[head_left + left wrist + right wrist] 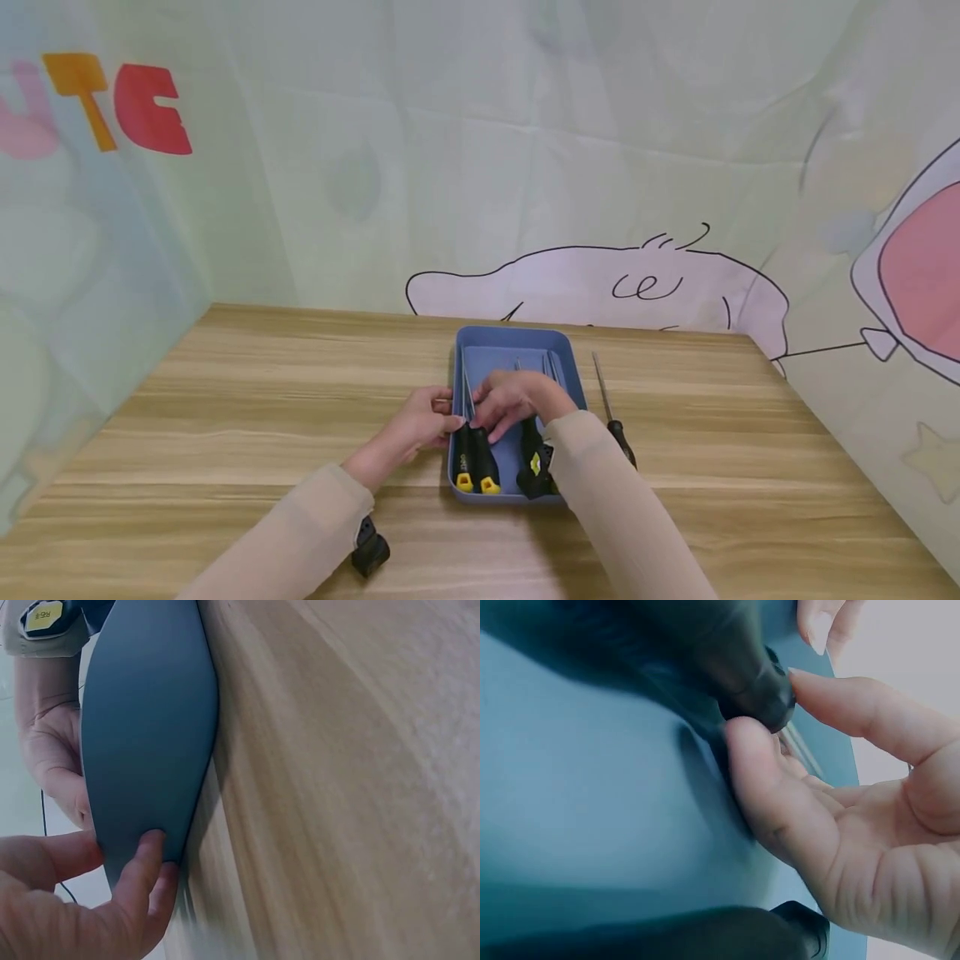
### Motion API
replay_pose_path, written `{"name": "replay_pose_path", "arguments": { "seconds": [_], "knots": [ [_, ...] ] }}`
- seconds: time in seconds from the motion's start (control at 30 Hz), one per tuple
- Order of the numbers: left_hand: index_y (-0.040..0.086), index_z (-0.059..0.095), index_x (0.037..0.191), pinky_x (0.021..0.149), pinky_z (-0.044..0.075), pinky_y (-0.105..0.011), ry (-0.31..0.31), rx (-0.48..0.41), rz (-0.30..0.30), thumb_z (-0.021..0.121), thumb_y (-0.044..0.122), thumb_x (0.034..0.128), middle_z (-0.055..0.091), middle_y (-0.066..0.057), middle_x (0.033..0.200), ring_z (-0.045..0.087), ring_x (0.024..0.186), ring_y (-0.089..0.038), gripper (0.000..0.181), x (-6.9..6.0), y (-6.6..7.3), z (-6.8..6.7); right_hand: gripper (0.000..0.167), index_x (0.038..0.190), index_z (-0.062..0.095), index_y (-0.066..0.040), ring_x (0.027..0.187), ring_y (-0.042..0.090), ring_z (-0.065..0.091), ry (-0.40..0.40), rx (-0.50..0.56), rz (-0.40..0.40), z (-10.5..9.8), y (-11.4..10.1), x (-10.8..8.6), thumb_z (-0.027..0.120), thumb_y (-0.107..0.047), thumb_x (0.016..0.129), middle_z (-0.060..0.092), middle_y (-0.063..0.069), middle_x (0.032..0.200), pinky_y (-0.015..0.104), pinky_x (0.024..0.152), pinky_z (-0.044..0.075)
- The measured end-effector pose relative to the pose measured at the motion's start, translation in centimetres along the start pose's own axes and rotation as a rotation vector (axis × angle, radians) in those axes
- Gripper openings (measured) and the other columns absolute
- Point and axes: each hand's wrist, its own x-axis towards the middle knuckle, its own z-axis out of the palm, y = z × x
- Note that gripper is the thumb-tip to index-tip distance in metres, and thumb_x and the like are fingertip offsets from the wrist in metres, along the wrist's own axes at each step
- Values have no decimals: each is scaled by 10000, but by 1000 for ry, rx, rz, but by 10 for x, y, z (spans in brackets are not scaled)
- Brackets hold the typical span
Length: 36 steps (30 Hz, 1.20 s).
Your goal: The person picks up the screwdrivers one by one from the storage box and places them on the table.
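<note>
A blue rectangular tray holds several screwdrivers with their handles toward me. At its left wall, my left hand pinches the side, thumb at the rim and fingers spread on the outer wall. Inside the tray, my right hand has thumb and finger about the front end of a black screwdriver handle with a yellow end. That screwdriver lies beside another black-and-yellow screwdriver along the left wall. Further right, a dark handle is partly hidden by my right wrist and its camera.
A loose screwdriver lies on the wooden table just right of the tray, its handle partly behind my right sleeve. A printed cloth hangs behind the table and along both sides.
</note>
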Motion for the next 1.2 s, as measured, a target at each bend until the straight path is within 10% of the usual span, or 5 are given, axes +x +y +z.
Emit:
{"name": "replay_pose_path", "arguments": {
  "seconds": [1.2],
  "knots": [
    [-109, 400, 1316, 720, 558, -395, -2, 12, 0, 549, -94, 874, 522, -268, 1142, 578, 910, -261, 467, 2, -2, 0, 524, 1309, 369, 6, 671, 173, 574, 19, 86, -96, -8, 3, -15, 561, 62, 825, 586, 106, 810, 251, 531, 540]
  ]
}}
